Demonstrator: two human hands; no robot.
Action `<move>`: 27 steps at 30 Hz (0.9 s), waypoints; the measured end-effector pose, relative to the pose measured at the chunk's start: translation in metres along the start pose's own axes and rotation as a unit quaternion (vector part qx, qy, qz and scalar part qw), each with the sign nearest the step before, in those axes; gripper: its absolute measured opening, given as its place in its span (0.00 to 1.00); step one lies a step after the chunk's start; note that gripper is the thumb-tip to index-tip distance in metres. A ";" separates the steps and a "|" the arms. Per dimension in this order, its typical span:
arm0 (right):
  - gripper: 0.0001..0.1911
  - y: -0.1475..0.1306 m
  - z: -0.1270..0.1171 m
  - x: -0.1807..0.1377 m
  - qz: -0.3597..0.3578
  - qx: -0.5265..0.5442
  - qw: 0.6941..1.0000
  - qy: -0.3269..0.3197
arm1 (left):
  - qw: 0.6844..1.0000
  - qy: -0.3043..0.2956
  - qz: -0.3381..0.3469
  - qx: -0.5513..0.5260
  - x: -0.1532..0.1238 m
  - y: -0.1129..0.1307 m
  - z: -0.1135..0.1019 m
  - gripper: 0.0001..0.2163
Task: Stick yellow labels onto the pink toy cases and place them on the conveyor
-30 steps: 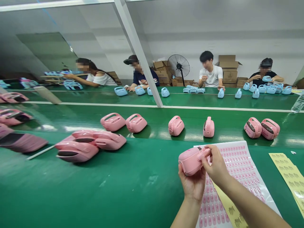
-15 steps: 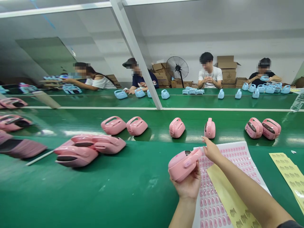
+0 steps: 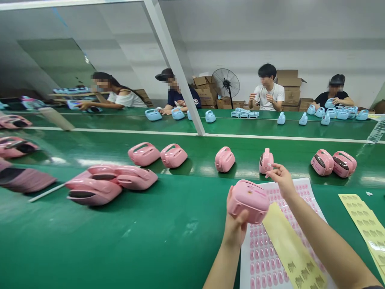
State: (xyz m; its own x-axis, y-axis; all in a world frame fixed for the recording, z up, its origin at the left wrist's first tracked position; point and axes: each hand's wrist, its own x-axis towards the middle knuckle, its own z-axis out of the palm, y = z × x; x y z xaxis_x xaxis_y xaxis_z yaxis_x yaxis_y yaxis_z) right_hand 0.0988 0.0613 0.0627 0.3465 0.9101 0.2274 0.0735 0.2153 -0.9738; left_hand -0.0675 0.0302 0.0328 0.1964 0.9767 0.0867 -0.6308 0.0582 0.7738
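Item held: pink handled casing (image 3: 249,200) – lower centre of frame, lifted clear of the green belt (image 3: 120,241), above the near edge of the sticker sheet (image 3: 303,200).
Left hand (image 3: 236,228): clamped under and around the casing, fingers wrapped on its near side.
Right hand (image 3: 279,176): raised right of centre, thumb and forefinger pinched together on what looked like a small pale sticker – too small to be certain.
Step, as judged: sticker lifted, not yet applied.
Next move called for: casing turned to present its face; sticker aligned and pressed flat.
Nearby: yellow backing strip (image 3: 288,249) lying on the sheet; pink casings (image 3: 224,159) standing in a row mid-frame.
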 end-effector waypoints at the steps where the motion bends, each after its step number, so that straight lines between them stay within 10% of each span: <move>1: 0.16 -0.011 -0.010 -0.004 0.006 0.046 0.999 -0.009 | 0.997 -0.027 0.013 0.069 -0.003 -0.001 0.002 0.45; 9: 0.20 -0.050 -0.041 -0.060 0.077 0.053 0.982 -0.161 | 0.869 -0.271 0.054 0.410 -0.013 -0.017 0.000 0.44; 27: 0.20 -0.026 -0.039 -0.078 -0.105 -0.119 0.975 -0.153 | 0.824 -0.304 0.133 0.458 -0.013 -0.020 0.002 0.39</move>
State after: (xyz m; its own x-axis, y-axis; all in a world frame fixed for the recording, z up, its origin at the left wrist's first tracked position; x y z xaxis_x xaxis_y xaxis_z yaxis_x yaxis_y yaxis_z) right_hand 0.1064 -0.0287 0.0702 0.0072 0.9261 0.3771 0.3411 0.3522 -0.8715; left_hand -0.0561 0.0163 0.0178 0.6588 0.6286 0.4134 0.0647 -0.5948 0.8013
